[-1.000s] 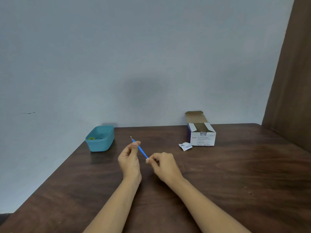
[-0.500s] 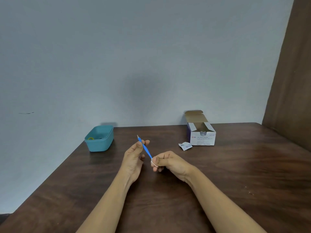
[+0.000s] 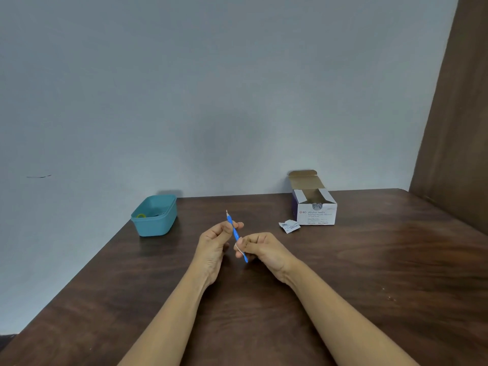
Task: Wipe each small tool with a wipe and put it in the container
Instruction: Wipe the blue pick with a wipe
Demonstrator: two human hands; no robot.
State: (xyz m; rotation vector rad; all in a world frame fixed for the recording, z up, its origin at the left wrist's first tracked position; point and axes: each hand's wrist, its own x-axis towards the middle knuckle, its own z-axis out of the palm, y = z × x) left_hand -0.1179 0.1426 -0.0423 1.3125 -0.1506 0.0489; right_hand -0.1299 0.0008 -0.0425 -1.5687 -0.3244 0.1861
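— Dark wooden table (image 3: 356,281), grey wall (image 3: 237,101). Hands?
— Left hand (image 3: 214,244) pinches a tilted blue tool (image 3: 235,233); right hand (image 3: 264,248) pinches what looks like a white wipe (image 3: 238,246) round its lower shaft (teal container (image 3: 154,225) well apart, left).

A dark brown wooden table (image 3: 369,273) fills the lower half of the frame, its grain catching a dull sheen. Behind it rises a plain pale grey-blue wall (image 3: 211,88), with a short dark mark (image 3: 39,176) at the left edge. A brown wooden panel (image 3: 459,128) stands along the right edge of the frame. Right of centre, near the table's far edge, sits a white cardboard box (image 3: 317,213) printed "Alcohol Swabs", its top flap (image 3: 303,178) raised. Just beside its lower left corner lies a torn white packet (image 3: 289,226).
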